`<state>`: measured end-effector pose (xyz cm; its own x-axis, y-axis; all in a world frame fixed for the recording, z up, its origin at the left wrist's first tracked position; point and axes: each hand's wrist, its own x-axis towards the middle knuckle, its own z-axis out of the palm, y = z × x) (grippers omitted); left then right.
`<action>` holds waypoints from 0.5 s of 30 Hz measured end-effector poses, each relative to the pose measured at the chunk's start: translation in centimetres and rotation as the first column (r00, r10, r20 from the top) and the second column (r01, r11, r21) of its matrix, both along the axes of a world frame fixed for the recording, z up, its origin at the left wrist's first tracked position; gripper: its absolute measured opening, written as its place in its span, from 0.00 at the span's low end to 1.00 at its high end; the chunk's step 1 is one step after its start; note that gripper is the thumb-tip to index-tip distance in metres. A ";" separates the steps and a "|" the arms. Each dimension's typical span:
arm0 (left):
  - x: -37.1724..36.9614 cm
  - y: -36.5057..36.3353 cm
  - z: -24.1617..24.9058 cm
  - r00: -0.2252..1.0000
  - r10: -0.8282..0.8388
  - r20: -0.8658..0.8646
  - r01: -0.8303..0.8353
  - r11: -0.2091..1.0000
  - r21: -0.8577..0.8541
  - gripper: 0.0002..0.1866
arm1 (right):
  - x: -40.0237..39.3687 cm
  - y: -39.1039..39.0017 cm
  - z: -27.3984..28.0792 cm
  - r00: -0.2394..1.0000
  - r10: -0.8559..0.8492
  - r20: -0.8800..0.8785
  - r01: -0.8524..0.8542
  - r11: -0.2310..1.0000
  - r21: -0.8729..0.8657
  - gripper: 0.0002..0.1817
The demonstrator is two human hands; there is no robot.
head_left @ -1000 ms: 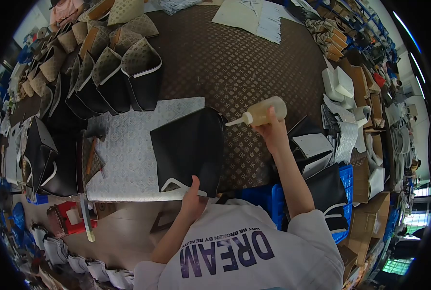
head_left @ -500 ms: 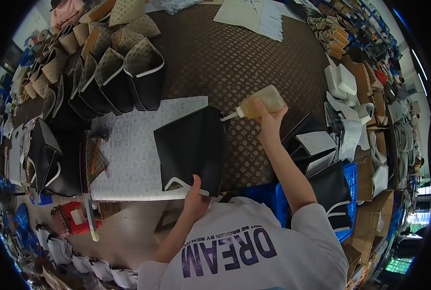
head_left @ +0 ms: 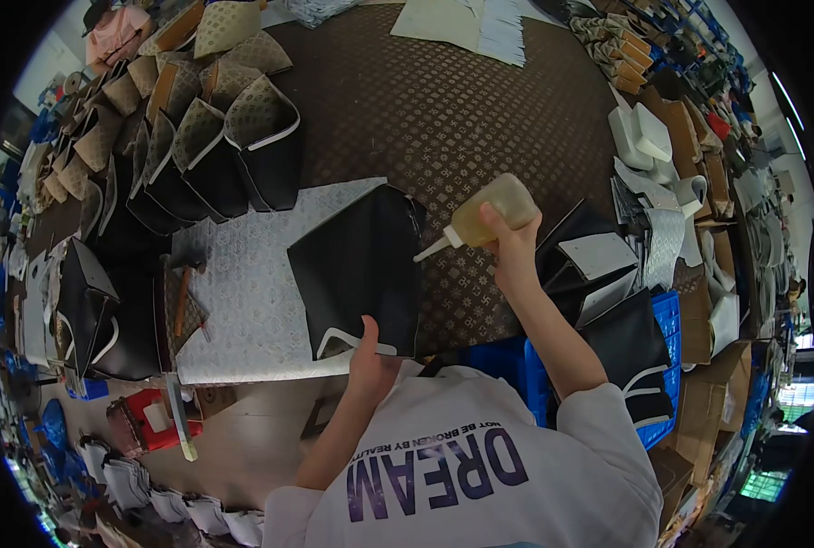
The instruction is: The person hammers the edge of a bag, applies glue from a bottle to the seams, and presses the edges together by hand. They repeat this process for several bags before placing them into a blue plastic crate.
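A black leather-look bag piece [head_left: 357, 265] with a white-edged opening at its near end rests partly on a pale patterned sheet [head_left: 243, 292]. My left hand [head_left: 370, 367] is closed on its near edge, thumb on top beside the white trim. In my right hand [head_left: 514, 245] is a squeeze bottle [head_left: 496, 208] of yellowish liquid, tilted with its thin white nozzle pointing down to the left. The nozzle tip is right at the right-hand edge of the bag piece, around mid-length. An orange-handled tool [head_left: 183, 301] lies on the left of the sheet.
Several black bags with patterned linings [head_left: 265, 151] stand at the back left. More black pieces [head_left: 626, 356] are at my right, over a blue crate [head_left: 667, 320]. White containers [head_left: 640, 137] sit at the far right of the brown patterned table [head_left: 434, 100]. A person [head_left: 119, 36] is at the upper left.
My right hand has brought the bottle nearer to me, its nozzle tip moving down along the bag piece's right edge. My left hand keeps its hold.
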<state>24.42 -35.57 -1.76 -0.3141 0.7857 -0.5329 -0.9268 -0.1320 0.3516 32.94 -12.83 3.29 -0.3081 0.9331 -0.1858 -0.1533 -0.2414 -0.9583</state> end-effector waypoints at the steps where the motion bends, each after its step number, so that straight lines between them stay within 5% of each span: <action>1: 0.0 0.2 0.3 1.000 0.002 0.009 -0.002 1.000 0.013 0.30 | 0.3 -0.4 0.1 1.000 0.007 0.003 -0.007 1.000 0.003 0.48; 2: 0.0 0.3 0.4 1.000 0.004 0.018 -0.004 1.000 0.025 0.30 | 0.6 -0.9 0.3 1.000 0.022 -0.009 -0.022 1.000 0.005 0.48; 4: 0.0 -0.2 -0.1 0.964 -0.015 -0.267 0.068 0.979 0.191 0.31 | 1.3 -1.9 0.6 0.998 0.053 -0.032 -0.052 0.999 0.010 0.48; 7: -0.1 0.4 0.1 0.901 -0.090 -0.424 0.129 0.990 0.063 0.30 | 2.3 -2.9 -0.4 0.994 0.072 -0.077 -0.068 0.996 0.056 0.48; 11: -0.1 1.4 1.1 0.999 0.050 -0.005 -0.049 0.991 0.127 0.29 | 3.5 -4.9 0.4 0.994 0.086 -0.068 -0.082 0.995 0.051 0.48; 15: -0.1 1.4 1.0 0.999 0.049 -0.005 -0.048 0.986 0.160 0.29 | 3.3 -5.1 0.7 0.991 0.095 -0.091 -0.084 0.989 0.122 0.48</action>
<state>24.36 -34.19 -0.73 -0.3578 0.8441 -0.3993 -0.9150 -0.2316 0.3303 36.28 -17.95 4.01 -0.4027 0.9144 -0.0414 -0.2295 -0.1446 -0.9625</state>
